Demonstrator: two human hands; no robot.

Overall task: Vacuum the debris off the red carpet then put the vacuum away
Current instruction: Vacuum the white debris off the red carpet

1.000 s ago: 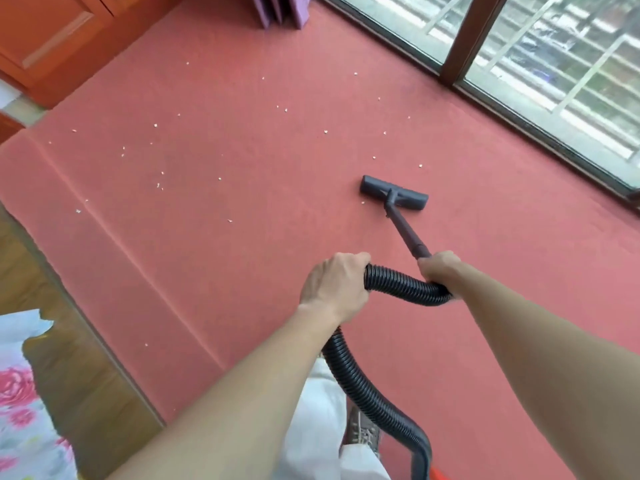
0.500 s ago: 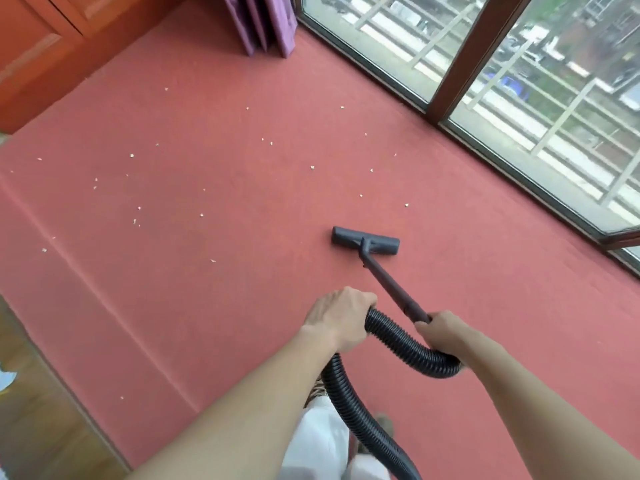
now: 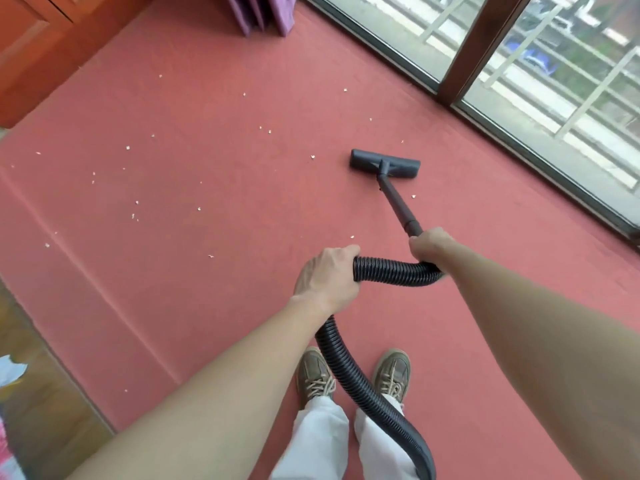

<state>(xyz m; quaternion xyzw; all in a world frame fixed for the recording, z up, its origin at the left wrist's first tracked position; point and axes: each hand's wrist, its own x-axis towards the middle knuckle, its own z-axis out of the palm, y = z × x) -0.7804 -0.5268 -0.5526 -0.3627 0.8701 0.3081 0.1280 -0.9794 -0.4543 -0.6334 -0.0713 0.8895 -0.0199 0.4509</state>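
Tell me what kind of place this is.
Probably a room in a home, beside a balcony: red carpet underfoot, tall glass doors facing an outdoor railing, a wooden cabinet in the corner, and a household vacuum in use.

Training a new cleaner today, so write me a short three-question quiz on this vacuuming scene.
1. True or false: the floor head sits flat on the red carpet.
2. Which does the left hand grip? A) the rigid wand B) the ribbed hose C) the purple curtain
3. Fill in: most of the white debris still on the carpet lies to the ___ of the floor head.

Key: 1 true; 2 B; 3 left.
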